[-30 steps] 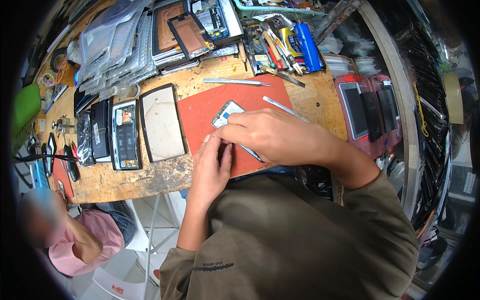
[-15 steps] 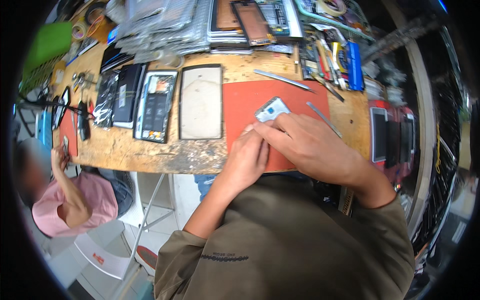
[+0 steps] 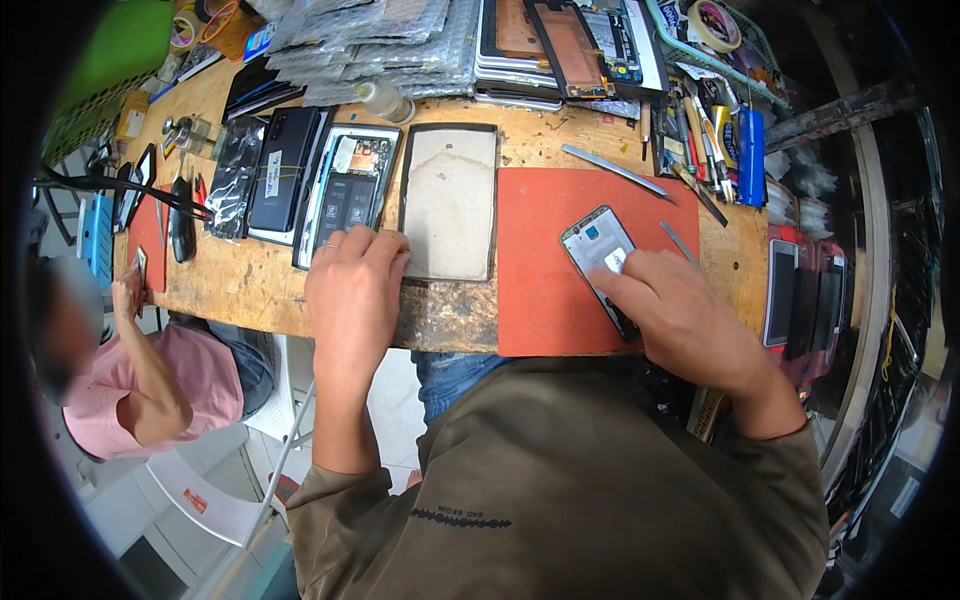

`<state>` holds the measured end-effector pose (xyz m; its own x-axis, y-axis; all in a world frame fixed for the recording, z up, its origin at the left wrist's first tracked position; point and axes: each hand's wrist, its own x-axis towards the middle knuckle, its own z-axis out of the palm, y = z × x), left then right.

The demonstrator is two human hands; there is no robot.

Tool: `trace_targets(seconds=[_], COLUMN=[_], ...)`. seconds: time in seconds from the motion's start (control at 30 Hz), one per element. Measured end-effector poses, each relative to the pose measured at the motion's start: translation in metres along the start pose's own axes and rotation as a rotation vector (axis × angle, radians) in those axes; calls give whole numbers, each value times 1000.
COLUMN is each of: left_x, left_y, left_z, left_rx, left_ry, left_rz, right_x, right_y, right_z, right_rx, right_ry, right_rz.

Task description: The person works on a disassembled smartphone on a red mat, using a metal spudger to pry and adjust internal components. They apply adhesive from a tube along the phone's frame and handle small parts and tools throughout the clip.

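A phone (image 3: 590, 232) with its inner frame uncovered lies slanted on the red mat (image 3: 540, 310). Over it is my right hand (image 3: 680, 310), thumb and forefinger closed about a small white piece (image 3: 616, 260) with a dark mark; its kind is unclear. The hand covers part of the phone's right side. My left hand (image 3: 352, 285) is at the lower end of another opened phone (image 3: 350, 195), whose battery and board show. Its fingers are curled together, and what they hold, if anything, is hidden. Beside it lies a shallow dark-rimmed tray (image 3: 450, 210).
Thin metal tools (image 3: 615, 172) lie at the mat's far edge. Bubble-wrapped packs (image 3: 370, 50) and phone parts (image 3: 570, 50) are stacked behind. A blue box (image 3: 750, 155) stands by pens and tools at right. A person in pink (image 3: 180, 375) sits at far left.
My left hand has left the phone on the mat and moved left to the opened phone. The phone between my hands now lies on the mat, more of it uncovered. The view has shifted slightly.
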<state>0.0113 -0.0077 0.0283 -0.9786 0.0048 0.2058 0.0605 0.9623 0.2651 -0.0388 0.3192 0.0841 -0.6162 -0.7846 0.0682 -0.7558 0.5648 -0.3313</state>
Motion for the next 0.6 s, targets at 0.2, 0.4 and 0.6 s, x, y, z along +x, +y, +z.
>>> trace_targets(seconds=[0.2, 0.4, 0.6], left_x=[13, 23, 1], left_y=[1, -14, -6], left_z=[11, 3, 7], left_rx=[182, -29, -479], left_ry=[-85, -19, 202], left_rz=[141, 203, -44], right_x=[0, 4, 5], right_y=[-1, 1, 1], right_z=[5, 10, 7], right_rx=[107, 107, 93], right_ry=[-33, -10, -21], right_rz=[14, 16, 24])
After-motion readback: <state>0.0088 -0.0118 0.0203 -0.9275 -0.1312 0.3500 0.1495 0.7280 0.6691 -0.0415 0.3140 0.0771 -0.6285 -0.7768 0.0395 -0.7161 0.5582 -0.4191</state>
